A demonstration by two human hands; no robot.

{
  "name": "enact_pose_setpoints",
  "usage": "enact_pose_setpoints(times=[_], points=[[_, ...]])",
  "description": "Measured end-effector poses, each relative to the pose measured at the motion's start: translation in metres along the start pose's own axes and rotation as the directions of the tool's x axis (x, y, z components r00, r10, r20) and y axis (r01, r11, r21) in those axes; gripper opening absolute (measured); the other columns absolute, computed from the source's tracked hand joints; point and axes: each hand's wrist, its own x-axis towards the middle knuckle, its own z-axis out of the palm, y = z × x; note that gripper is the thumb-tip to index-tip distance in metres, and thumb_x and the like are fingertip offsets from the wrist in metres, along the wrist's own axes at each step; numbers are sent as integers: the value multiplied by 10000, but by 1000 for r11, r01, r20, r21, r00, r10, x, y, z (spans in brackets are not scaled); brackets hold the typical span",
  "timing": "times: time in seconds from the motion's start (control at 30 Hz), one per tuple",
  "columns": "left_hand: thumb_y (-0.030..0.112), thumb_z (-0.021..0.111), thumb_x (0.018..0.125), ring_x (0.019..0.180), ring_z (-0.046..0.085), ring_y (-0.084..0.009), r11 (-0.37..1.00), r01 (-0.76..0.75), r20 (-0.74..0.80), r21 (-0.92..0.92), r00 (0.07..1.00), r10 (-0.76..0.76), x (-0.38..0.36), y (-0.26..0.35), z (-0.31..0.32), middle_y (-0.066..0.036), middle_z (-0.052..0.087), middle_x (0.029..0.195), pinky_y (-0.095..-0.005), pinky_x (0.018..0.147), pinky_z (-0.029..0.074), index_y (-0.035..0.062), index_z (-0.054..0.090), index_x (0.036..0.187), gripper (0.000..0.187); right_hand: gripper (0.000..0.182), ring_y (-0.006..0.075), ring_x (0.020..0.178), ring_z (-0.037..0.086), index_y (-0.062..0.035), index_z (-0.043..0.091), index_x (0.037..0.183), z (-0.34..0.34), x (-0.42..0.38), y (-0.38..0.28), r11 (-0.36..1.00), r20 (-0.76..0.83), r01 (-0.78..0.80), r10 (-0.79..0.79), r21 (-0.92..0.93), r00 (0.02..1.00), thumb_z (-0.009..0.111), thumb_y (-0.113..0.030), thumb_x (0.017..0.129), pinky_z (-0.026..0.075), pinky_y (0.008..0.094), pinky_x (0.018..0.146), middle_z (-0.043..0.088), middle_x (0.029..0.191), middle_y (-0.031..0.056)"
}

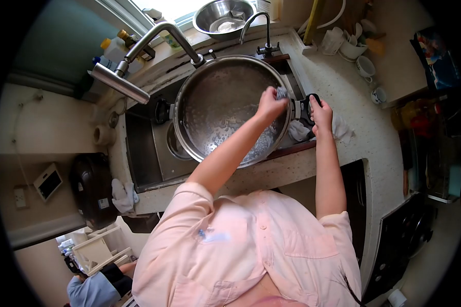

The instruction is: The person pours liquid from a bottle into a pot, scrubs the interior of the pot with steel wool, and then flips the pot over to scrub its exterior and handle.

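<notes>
A large steel pot (225, 110) sits tipped in the sink (146, 153), its open mouth facing up toward the camera and its 2 black side handles lying along a line that runs left to right across the basin. The left hand (270, 104) is clenched around a grey scouring pad (282, 92), pressing it against the pot's inner wall near the right rim. The right hand (321, 113) is closed around the pot's right handle (306, 108), at the counter edge above a white cloth (297, 130). The tap (138, 56) arches over the pot's upper left rim. A steel bowl (223, 18) stands behind the sink on the sill.
</notes>
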Motion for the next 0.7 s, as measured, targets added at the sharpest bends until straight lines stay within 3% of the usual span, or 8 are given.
enact_pose_setpoints(times=[0.07,0.1,0.17,0.3,0.37,0.57,0.6,0.7], points=[[127,691,711,716,509,-126,995,37,-89,-94,995,-46,28,0,0,-45,532,800,-268,624,433,14,479,942,334,223,33,412,336,-70,552,762,2,0,1,1000,-2,-2,2,-2,1000,666,-256,807,236,206,365,444,564,-49],[117,693,701,717,510,-126,966,172,-49,-192,982,-185,23,20,-7,-50,536,805,-273,627,435,19,476,939,337,222,33,413,336,-70,555,765,3,-1,0,1000,-8,-7,7,-12,1000,666,-257,807,236,206,366,445,565,-49],[108,692,698,730,511,-130,932,287,61,-221,958,-280,13,33,-12,-54,538,817,-272,637,434,33,478,941,333,221,31,418,340,-76,554,770,1,1,-4,999,-6,-8,8,-36,1000,660,-265,813,243,201,369,442,566,-50],[97,687,698,711,480,-117,944,279,174,-174,953,-250,-36,31,-13,-30,516,798,-261,622,414,63,482,921,305,217,25,426,347,-91,550,775,1,-1,-6,999,16,-23,24,-48,1000,650,-277,824,253,190,374,437,568,-54],[98,686,689,732,488,-128,963,237,212,-125,955,-208,-56,21,-19,-33,518,800,-268,644,419,62,486,925,311,217,28,422,344,-81,558,785,2,0,-6,999,9,-21,21,-42,1000,656,-272,818,247,196,371,444,570,-50],[140,685,661,867,498,-182,970,-89,322,226,947,12,-115,-2,-60,-90,533,906,-289,748,413,33,509,939,346,226,36,412,332,-54,573,815,-2,6,5,1000,4,3,-3,-13,1000,666,-259,807,239,208,371,452,565,-46],[177,680,661,907,487,-214,967,-39,301,254,953,-41,-122,9,-63,-118,517,954,-310,788,406,27,516,933,351,227,36,411,331,-51,574,822,-3,6,5,1000,0,6,-6,-13,1000,666,-258,807,238,208,371,449,563,-47],[207,674,659,884,486,-249,968,-128,222,215,972,79,-105,8,-43,-137,499,937,-323,785,411,24,506,938,374,233,35,407,327,-47,581,850,-1,-1,4,1000,-9,7,-7,-23,1000,664,-260,809,235,211,370,442,556,-51]])
